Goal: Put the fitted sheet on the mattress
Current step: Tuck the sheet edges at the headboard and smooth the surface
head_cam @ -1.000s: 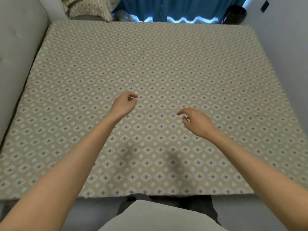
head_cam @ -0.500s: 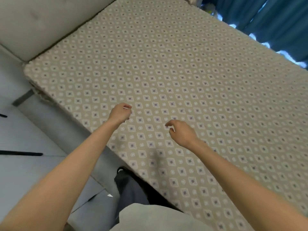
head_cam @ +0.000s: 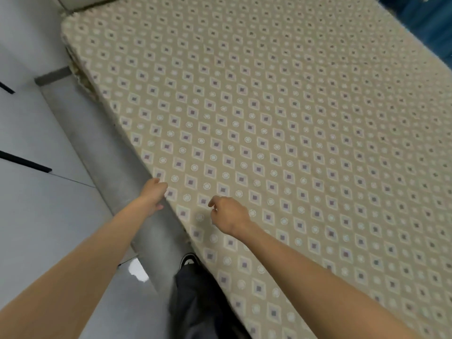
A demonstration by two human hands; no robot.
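— Where was the sheet (head_cam: pixel 293 143)?
— A beige cloth printed with diamonds and rings lay flat and smooth over the whole top of the mattress (head_cam: pixel 73 28), out to the long edge nearest the person. I took that for the sheet, though I could not tell for certain that it was not the mattress's own cover. At the far corner on the left the edge looked ruffled.
— And the hands?
— They were apart, with a narrow gap between them, both near that long edge. The left hand (head_cam: pixel 154 194) was right at the edge, thumb on the top face and fingers curled down over the side. The picture was too blurred there to tell whether it really gripped the cloth or only rested against it.
— The right one?
— The right hand (head_cam: pixel 228 215) hung just above the sheet, a little inside the edge. Its fingers were loosely curled, the forefinger poking forward, and it held nothing.
— What else was there?
— A grey ledge (head_cam: pixel 117 167) ran along beside the mattress, and beyond it pale floor (head_cam: pixel 36 211) with dark lines. The person's dark trousers (head_cam: pixel 195 304) and one shoe (head_cam: pixel 188 259) showed below, close against the mattress side. A blue curtain (head_cam: pixel 430 23) filled the top right corner
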